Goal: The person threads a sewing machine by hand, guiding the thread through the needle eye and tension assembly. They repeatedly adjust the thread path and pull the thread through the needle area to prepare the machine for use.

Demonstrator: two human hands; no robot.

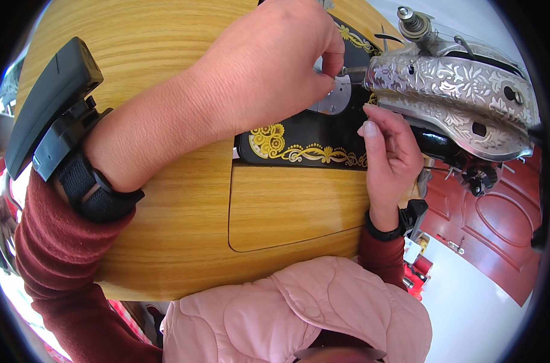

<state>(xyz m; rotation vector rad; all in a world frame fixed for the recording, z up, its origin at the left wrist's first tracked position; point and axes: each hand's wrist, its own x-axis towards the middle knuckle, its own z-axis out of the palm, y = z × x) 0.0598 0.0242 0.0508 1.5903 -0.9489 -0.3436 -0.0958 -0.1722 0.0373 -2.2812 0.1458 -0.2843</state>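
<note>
A sewing machine with an engraved silver faceplate (447, 86) stands at the upper right. My left hand (275, 68) reaches across its black, gold-patterned bed (316, 140). The left thumb and forefinger nearly meet beside the needle and the presser bar (354, 71), above the metal needle plate (341, 97). Whether they pinch the needle or a thread is too fine to tell. Nearer to me, my right hand (393, 154) is raised at the machine head, thumb and forefinger tips close together. Anything thin between those tips cannot be made out.
The bed is set into a wood-grain table (179, 222) with an inset panel (293, 204). A thread tension assembly (413, 25) rises from the machine head. Black devices are strapped to both wrists. Beyond the table's right side are a red panelled door (493, 218) and small items.
</note>
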